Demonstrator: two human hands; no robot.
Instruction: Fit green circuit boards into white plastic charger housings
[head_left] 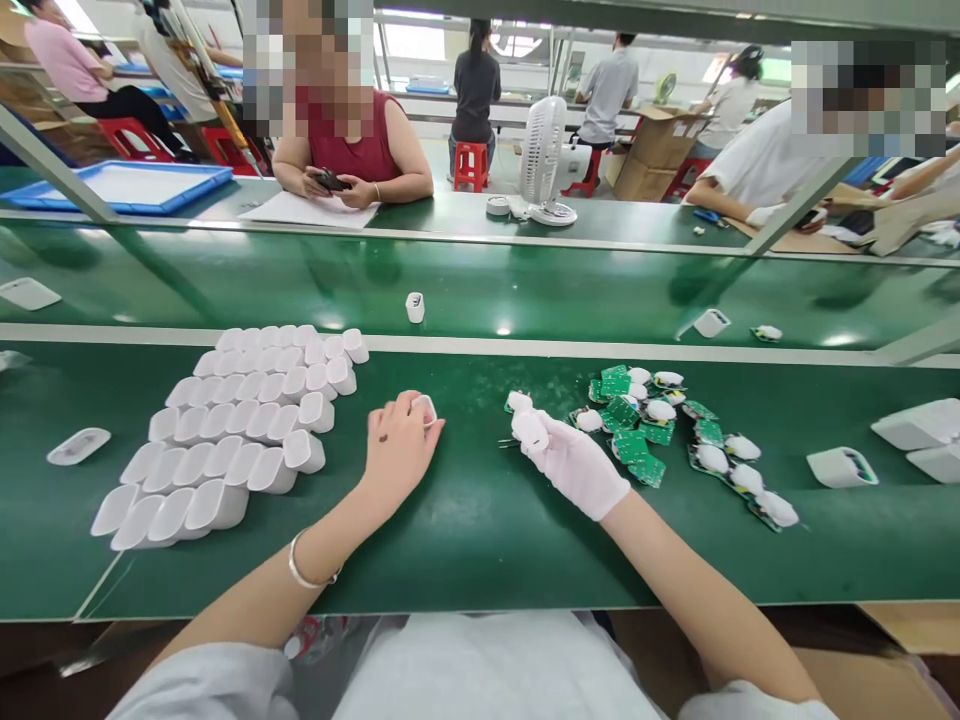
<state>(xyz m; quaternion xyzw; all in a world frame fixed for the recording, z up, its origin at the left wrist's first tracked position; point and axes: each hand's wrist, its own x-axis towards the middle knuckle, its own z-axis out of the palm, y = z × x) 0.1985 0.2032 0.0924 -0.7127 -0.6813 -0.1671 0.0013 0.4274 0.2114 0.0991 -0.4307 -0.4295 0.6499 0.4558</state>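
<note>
My bare left hand (401, 435) is closed around a small white plastic housing (425, 408), mostly hidden under the fingers. In a white glove, my right hand (574, 462) pinches a circuit board with a white cap (529, 430); thin metal pins stick out at its left. Just beyond those fingertips shows another small white-topped piece (517, 401), and I cannot tell whether it is held too. Left of my left hand stand rows of open white housings (247, 420). Green circuit boards with white caps (641, 450) lie in a loose pile right of my glove.
Several closed-up white housings (841, 467) lie at the right. One housing (415, 307) stands on the green conveyor strip (300, 280). A white cover (79, 446) lies far left. Across the bench are a fan (544, 150), a blue tray (120, 187) and seated people.
</note>
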